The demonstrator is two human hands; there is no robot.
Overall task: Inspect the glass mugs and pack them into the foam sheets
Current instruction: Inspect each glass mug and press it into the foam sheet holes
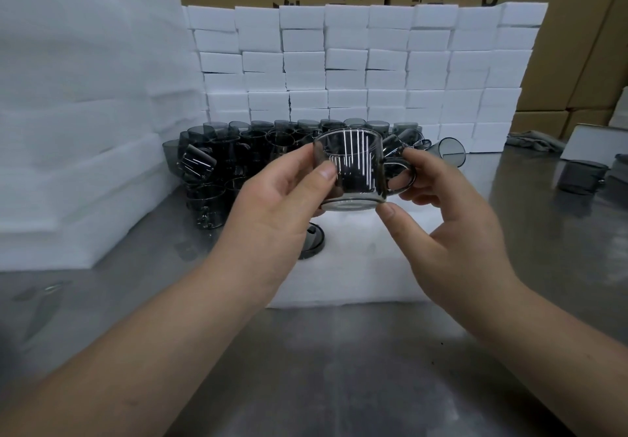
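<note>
Head view: a smoky glass mug [353,168] is held upright between both hands. The left hand [282,198] grips its body and the right hand [452,219] pinches handle and base, above a foam sheet [356,266]. A pile of mugs [217,164] sits just behind the left hand.

Your left hand [282,198] and right hand [452,219] hold one mug [353,168] upright. It is above the foam sheet [356,266].
</note>
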